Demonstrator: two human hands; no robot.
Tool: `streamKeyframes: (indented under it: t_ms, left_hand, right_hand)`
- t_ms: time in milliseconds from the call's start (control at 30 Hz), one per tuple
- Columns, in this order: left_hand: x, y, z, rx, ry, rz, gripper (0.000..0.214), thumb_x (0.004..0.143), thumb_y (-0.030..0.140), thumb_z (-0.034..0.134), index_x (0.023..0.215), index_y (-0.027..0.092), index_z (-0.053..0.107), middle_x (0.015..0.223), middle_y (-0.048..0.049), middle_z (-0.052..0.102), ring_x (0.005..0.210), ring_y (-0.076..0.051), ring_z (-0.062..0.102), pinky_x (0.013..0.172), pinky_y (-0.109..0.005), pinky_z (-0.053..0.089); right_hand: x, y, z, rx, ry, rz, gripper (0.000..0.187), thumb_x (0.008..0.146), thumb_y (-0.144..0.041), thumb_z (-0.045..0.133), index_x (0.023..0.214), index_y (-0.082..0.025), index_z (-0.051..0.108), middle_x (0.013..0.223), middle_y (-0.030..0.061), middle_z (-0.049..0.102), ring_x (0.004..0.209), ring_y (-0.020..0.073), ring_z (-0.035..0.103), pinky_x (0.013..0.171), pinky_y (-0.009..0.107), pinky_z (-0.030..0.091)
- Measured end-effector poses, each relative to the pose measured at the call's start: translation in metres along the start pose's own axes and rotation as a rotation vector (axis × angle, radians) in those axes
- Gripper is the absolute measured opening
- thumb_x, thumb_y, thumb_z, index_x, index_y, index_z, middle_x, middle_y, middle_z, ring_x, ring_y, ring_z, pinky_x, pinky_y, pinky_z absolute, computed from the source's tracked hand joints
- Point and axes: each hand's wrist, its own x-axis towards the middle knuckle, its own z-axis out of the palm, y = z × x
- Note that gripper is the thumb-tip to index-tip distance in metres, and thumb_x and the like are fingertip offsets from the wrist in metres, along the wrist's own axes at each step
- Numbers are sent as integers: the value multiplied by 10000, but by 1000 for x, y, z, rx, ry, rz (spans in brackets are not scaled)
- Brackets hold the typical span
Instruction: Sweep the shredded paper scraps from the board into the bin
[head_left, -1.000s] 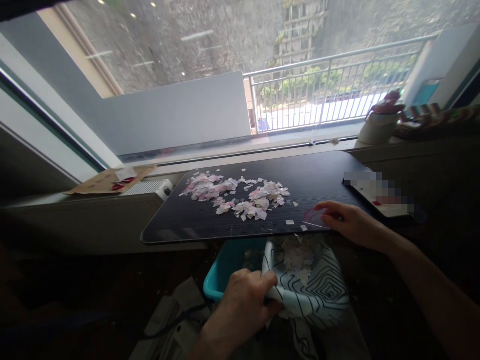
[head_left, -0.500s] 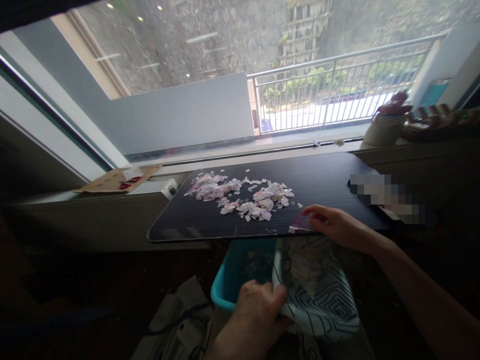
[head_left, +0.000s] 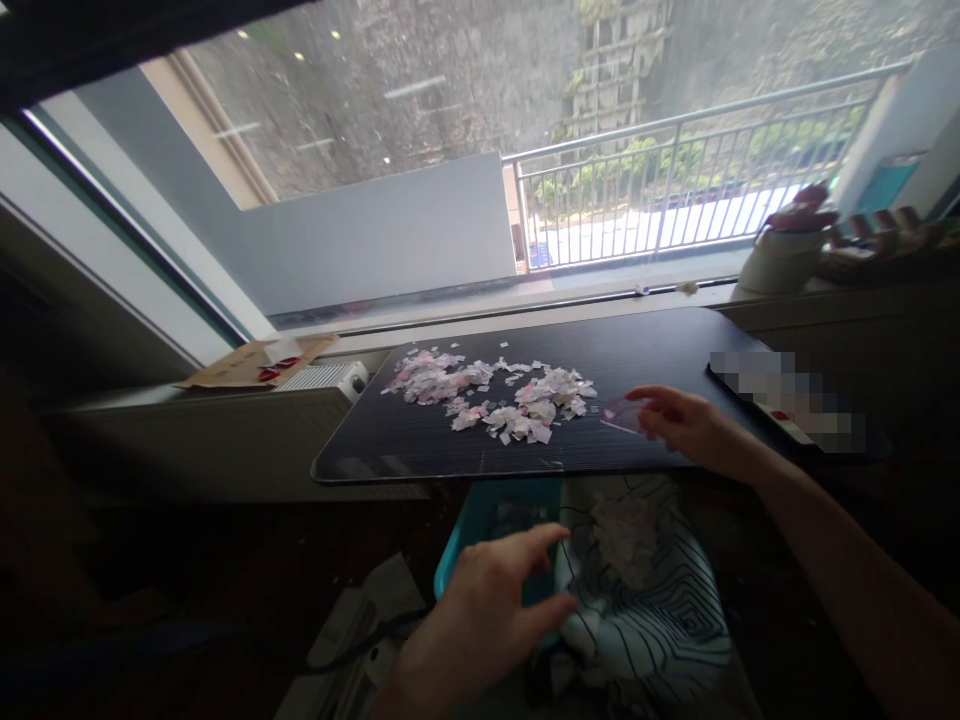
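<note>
My right hand [head_left: 675, 425] is over the table's right half, its fingers closed on a see-through purplish protractor [head_left: 619, 416] with a curved upper edge. Left of it, a loose heap of small torn paper pieces [head_left: 551, 392], white and pale pink, lies on the dark tabletop [head_left: 435, 455]. My left hand [head_left: 502, 590] is open below the table's front edge, thumb and fingers apart, with nothing in it. Just beyond it are a teal bin [head_left: 448, 568] and a white cloth with black lines [head_left: 660, 620]. More paper scraps [head_left: 625, 530] lie in the cloth's hollow.
A pixelated flat object [head_left: 787, 400] lies at the table's right end. Behind the table are a window sill with a pale pot [head_left: 784, 258] and a radiator bearing a brown paper envelope [head_left: 240, 362]. A power strip [head_left: 360, 630] and cable are low on the left.
My left hand has let go of the cloth's edge and opened, and the cloth's rim has sunk. My right hand has lifted slightly away from the table's front edge with the protractor.
</note>
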Motion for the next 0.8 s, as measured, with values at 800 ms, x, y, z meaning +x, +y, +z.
streamKeyframes:
  t_ms: [800]
  left_hand:
    - [120, -100, -81, -1586, 725, -94, 199, 894, 207, 558, 711, 141, 601, 599, 3, 657, 558, -93, 641, 737, -281, 559]
  right_hand:
    - [14, 39, 13, -70, 429, 56, 284, 718, -399, 637, 920, -200, 652, 855, 77, 717, 798, 239, 663, 754, 389, 522]
